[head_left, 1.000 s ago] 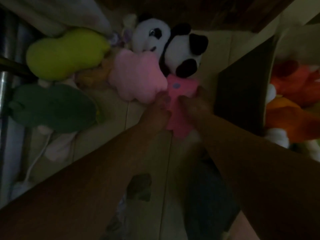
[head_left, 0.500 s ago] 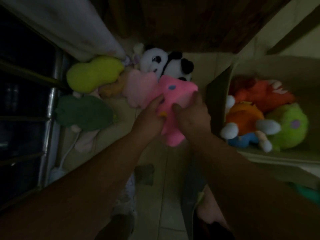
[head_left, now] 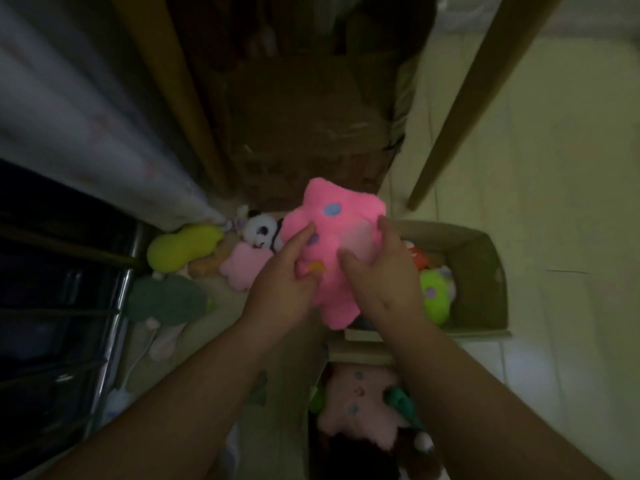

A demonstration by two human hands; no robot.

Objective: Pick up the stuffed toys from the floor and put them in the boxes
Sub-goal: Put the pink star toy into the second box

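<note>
Your left hand (head_left: pixel 285 284) and right hand (head_left: pixel 382 277) each curl around one side of the bright pink toy (head_left: pixel 341 237). It is mid-frame, over the left end of the box (head_left: pixel 485 271). Its long way runs up and down, wide end up.

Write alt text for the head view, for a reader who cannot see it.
The left hand and right hand grip a bright pink spotted stuffed toy in dim light. To its left a panda, a yellow-green toy and a dark green toy lie on the floor; to its right an open cardboard box already holds toys.
</note>
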